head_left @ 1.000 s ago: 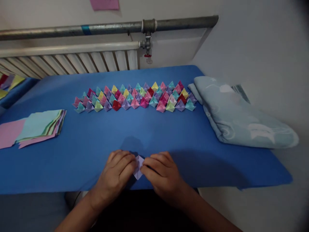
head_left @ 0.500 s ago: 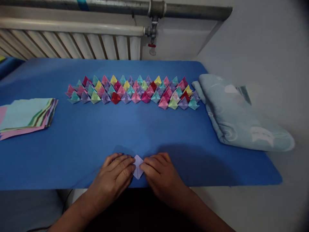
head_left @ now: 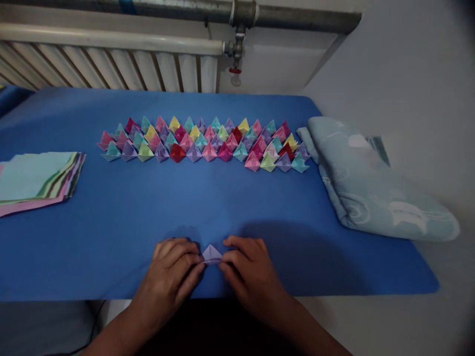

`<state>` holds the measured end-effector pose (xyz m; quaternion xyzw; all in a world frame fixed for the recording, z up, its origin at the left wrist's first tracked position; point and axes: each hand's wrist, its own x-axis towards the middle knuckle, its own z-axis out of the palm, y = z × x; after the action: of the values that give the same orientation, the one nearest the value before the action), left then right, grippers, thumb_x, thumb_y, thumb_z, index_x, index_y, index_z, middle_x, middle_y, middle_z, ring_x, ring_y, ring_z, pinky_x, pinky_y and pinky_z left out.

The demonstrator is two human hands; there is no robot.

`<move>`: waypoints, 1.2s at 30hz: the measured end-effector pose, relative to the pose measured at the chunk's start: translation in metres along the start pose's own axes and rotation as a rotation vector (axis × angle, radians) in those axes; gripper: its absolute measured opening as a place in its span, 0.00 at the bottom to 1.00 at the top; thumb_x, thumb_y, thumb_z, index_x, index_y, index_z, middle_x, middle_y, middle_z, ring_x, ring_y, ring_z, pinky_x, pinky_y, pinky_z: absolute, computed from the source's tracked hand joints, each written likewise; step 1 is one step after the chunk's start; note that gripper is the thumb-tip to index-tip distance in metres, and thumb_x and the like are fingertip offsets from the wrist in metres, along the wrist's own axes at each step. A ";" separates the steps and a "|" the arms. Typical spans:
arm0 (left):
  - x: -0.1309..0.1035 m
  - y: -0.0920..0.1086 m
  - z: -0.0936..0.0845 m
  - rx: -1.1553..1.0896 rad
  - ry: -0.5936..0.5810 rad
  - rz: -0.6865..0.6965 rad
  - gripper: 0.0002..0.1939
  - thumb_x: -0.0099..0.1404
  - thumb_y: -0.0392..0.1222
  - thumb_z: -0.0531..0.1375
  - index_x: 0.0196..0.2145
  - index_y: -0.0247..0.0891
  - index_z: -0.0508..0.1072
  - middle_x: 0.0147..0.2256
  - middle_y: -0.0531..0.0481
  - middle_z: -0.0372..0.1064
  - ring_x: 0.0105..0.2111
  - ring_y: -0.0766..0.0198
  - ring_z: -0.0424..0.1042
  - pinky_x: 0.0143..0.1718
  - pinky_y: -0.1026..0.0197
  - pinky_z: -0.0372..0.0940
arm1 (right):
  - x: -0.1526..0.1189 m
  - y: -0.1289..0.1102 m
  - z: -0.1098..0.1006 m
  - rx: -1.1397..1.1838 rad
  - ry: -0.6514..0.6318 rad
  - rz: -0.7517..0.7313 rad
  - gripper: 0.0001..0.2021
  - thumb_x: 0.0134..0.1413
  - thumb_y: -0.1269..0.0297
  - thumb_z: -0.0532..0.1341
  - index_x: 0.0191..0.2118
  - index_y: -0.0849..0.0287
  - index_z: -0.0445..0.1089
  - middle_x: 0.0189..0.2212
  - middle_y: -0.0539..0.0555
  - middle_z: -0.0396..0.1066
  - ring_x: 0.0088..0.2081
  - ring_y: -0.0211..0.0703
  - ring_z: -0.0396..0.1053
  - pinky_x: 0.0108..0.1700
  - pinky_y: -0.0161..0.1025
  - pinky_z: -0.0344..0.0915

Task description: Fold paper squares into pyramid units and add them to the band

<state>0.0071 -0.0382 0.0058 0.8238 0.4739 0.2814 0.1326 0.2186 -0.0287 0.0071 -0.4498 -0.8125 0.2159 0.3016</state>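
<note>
Close to the table's front edge, a small piece of lilac origami paper (head_left: 212,253) is held between my two hands. Its lower half is folded up, so a triangle points away from me. My left hand (head_left: 170,272) pinches the left corner between thumb and fingers. At the right corner, my right hand (head_left: 252,274) grips with thumb and forefinger, its other fingers curled. Beyond the hands stand rows of small folded paper boats (head_left: 194,152) in pink, purple, teal, yellow, green and red.
The blue table (head_left: 166,202) carries a stack of coloured paper sheets (head_left: 33,175) at left. A folded pale green cloth (head_left: 374,188) lies at right, against the wall. Behind the table are a white radiator (head_left: 111,64) and a metal pipe (head_left: 297,19) with a red-handled valve (head_left: 235,70).
The lilac paper was a flat diamond and is now folded across into a triangle. My fingers have shifted to its side corners. The view has moved slightly.
</note>
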 end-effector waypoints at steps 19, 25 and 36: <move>0.003 0.000 0.007 0.021 0.024 -0.092 0.07 0.68 0.40 0.56 0.32 0.39 0.70 0.39 0.47 0.70 0.43 0.55 0.67 0.42 0.51 0.62 | 0.007 -0.002 0.004 -0.061 0.025 0.092 0.08 0.61 0.68 0.58 0.30 0.58 0.65 0.44 0.56 0.71 0.42 0.46 0.69 0.44 0.45 0.59; 0.002 -0.002 0.007 0.065 0.021 -0.136 0.10 0.67 0.44 0.56 0.29 0.40 0.71 0.39 0.46 0.71 0.42 0.52 0.68 0.41 0.50 0.62 | 0.007 -0.002 0.002 -0.083 -0.029 0.133 0.07 0.59 0.68 0.60 0.30 0.58 0.65 0.46 0.56 0.70 0.44 0.47 0.67 0.44 0.46 0.59; 0.009 -0.016 -0.006 0.158 -0.158 0.008 0.10 0.67 0.41 0.57 0.46 0.46 0.72 0.44 0.47 0.69 0.43 0.55 0.67 0.41 0.53 0.61 | 0.008 -0.002 -0.006 -0.037 -0.065 0.167 0.06 0.55 0.73 0.62 0.32 0.56 0.67 0.47 0.54 0.70 0.47 0.49 0.66 0.46 0.48 0.59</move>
<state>-0.0041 -0.0222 0.0058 0.8531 0.4794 0.1780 0.1032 0.2184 -0.0223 0.0150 -0.5143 -0.7854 0.2395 0.2477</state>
